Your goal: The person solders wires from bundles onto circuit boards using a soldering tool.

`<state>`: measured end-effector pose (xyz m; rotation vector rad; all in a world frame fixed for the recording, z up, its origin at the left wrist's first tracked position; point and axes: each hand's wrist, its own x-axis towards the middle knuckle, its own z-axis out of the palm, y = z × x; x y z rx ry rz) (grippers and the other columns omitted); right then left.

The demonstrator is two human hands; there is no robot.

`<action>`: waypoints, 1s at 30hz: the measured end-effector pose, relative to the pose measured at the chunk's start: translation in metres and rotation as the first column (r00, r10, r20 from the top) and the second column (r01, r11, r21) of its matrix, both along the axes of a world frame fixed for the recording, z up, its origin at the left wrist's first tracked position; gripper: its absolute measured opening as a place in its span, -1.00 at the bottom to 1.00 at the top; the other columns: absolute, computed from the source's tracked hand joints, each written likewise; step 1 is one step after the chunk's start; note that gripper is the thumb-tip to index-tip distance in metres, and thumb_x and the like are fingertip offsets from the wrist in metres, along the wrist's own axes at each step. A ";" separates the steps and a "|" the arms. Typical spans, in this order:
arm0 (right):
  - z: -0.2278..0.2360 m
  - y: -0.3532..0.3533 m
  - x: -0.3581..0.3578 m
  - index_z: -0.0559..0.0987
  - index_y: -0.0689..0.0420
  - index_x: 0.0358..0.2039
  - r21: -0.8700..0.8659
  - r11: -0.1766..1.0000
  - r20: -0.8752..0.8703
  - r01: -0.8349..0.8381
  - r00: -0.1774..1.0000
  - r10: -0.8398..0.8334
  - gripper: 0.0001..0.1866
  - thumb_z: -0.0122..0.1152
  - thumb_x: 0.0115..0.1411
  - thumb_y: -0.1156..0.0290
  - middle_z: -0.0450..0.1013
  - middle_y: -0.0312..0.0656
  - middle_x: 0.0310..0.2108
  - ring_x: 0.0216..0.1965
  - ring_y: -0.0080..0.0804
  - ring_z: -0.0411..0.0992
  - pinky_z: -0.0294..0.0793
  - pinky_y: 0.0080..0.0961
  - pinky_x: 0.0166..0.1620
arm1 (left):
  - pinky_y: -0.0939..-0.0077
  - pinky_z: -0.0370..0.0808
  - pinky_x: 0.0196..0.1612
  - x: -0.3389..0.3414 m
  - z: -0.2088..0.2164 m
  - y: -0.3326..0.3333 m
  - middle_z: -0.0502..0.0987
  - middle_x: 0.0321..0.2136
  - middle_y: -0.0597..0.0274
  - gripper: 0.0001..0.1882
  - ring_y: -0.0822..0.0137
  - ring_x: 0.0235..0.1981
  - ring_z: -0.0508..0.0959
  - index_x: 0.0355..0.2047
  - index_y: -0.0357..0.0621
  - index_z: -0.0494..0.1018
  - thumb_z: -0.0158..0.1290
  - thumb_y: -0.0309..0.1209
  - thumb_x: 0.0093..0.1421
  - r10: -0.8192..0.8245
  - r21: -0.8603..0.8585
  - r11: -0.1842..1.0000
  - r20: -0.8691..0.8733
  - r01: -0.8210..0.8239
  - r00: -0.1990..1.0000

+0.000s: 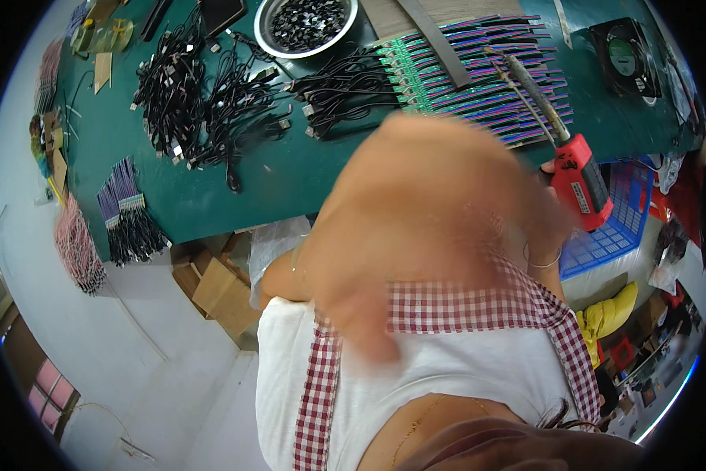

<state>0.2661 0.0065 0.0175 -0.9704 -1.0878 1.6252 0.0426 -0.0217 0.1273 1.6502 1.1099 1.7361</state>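
My left hand (431,196) is raised close to the camera, large and smeared by motion. It hides the table's near edge and part of my right arm, and its fingers cannot be made out. My right hand (548,228), partly covered, grips a red-handled soldering gun (579,184). The gun's metal barrel points up and left over a row of small green circuit boards (404,74) with coloured wires (498,98). A flat metal bar (439,47) lies across these wires. Black USB cables (345,90) run to the boards' left side.
A tangled pile of black USB cables (176,94) lies left on the green table (290,177). Behind it stands a metal bowl (263,39) of small dark parts. Wire bundles (129,208) hang at the left edge. A black spool (624,59) and blue basket (608,251) are right.
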 end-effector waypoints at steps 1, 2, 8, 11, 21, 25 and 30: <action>0.002 -0.012 0.010 0.31 0.31 -0.04 0.034 0.989 0.032 0.145 0.989 -0.146 -0.60 0.09 0.14 0.43 0.26 -0.24 -0.64 -0.67 -0.58 0.15 0.22 -0.62 -0.52 | 0.37 0.37 -0.27 0.013 0.006 0.010 0.43 -0.43 0.37 -0.84 0.33 -0.35 0.41 -0.28 -0.08 0.44 0.05 -0.32 0.16 -0.219 0.170 0.973 0.485 0.154 0.847; 0.002 -0.011 0.007 0.31 0.31 -0.04 0.049 0.987 -0.013 0.152 0.988 -0.151 -0.61 0.08 0.14 0.44 0.26 -0.24 -0.65 -0.67 -0.58 0.15 0.21 -0.62 -0.53 | 0.40 0.34 -0.38 0.021 0.016 0.001 0.34 -0.57 0.41 -0.86 0.33 -0.44 0.34 -0.29 -0.04 0.46 0.01 -0.30 0.20 -0.320 0.318 0.943 0.778 0.101 0.540; 0.002 -0.010 0.005 0.30 0.28 -0.06 0.133 0.989 0.023 0.069 0.997 -0.073 -0.65 0.03 0.17 0.41 0.26 -0.24 -0.63 -0.67 -0.60 0.15 0.23 -0.60 -0.54 | 0.42 0.35 -0.39 0.088 0.042 0.020 0.33 -0.58 0.37 -0.86 0.33 -0.47 0.34 -0.32 -0.07 0.44 0.00 -0.31 0.20 -0.205 0.211 0.976 0.796 0.056 0.569; 0.006 -0.012 0.002 0.31 0.28 -0.07 0.124 0.989 0.021 0.079 0.996 -0.082 -0.66 0.03 0.17 0.40 0.27 -0.23 -0.63 -0.67 -0.60 0.15 0.24 -0.60 -0.53 | 0.43 0.35 -0.40 0.035 0.030 -0.015 0.33 -0.59 0.35 -0.86 0.33 -0.48 0.34 -0.34 -0.09 0.43 0.00 -0.31 0.20 -0.142 0.147 0.988 0.808 0.038 0.572; 0.007 -0.015 -0.004 0.32 0.30 -0.06 0.088 0.987 0.020 0.137 0.990 -0.139 -0.65 0.06 0.18 0.41 0.29 -0.21 -0.60 -0.66 -0.61 0.17 0.27 -0.60 -0.52 | 0.46 0.35 -0.42 0.054 0.060 -0.038 0.32 -0.60 0.28 -0.84 0.33 -0.53 0.34 -0.41 -0.16 0.39 -0.02 -0.33 0.19 -0.022 0.000 0.999 0.826 0.039 0.564; 0.011 -0.014 -0.006 0.32 0.30 -0.06 0.161 0.982 -0.023 0.095 0.995 -0.093 -0.65 0.06 0.18 0.41 0.29 -0.21 -0.61 -0.66 -0.61 0.17 0.26 -0.61 -0.53 | 0.47 0.36 -0.43 0.030 0.064 -0.054 0.32 -0.61 0.26 -0.82 0.33 -0.55 0.34 -0.43 -0.19 0.38 -0.03 -0.33 0.19 0.016 -0.045 0.998 0.821 0.037 0.571; 0.022 -0.018 -0.010 0.32 0.30 -0.08 0.202 0.972 -0.023 0.119 0.993 -0.117 -0.66 0.06 0.18 0.41 0.28 -0.22 -0.63 -0.67 -0.61 0.17 0.26 -0.63 -0.55 | 0.48 0.36 -0.44 0.026 0.088 -0.063 0.32 -0.61 0.22 -0.80 0.33 -0.57 0.34 -0.47 -0.23 0.36 -0.03 -0.34 0.19 0.027 -0.063 0.997 0.807 0.042 0.590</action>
